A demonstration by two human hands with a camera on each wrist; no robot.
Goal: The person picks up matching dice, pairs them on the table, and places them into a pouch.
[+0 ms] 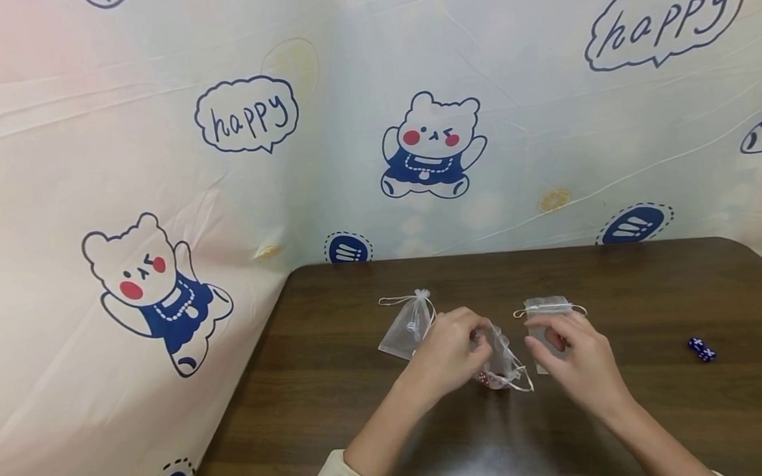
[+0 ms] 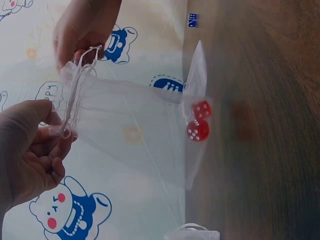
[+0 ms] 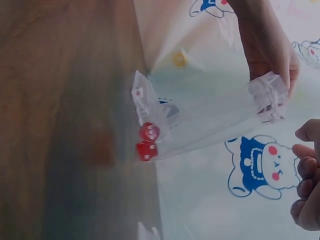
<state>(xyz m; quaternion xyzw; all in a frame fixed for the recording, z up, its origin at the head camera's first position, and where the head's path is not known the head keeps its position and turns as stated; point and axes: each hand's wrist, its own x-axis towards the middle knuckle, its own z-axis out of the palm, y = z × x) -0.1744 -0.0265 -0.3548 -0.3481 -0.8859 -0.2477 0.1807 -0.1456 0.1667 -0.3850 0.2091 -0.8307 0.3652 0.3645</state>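
cartoon-print cloth [image 1: 525, 158] is hung behind a brown table [image 1: 338, 405] in the head view. over the table, a see-through bag [image 1: 502, 354] is held by the left hand [image 1: 448, 353], fingers closed on it; nothing looks gripped by the right hand [image 1: 578, 361], fingers loosely bent just beside it. it's flanked by a left bag [image 1: 399, 335] and a right bag [image 1: 548, 306], with blue dice [image 1: 702, 349] placed off right.

left wrist: the top is pinched by the left fingers, red dice [image 2: 199, 122] seen at the bottom. contact with the right hand can't be told.

right wrist: right fingers are curled clear of the bag.
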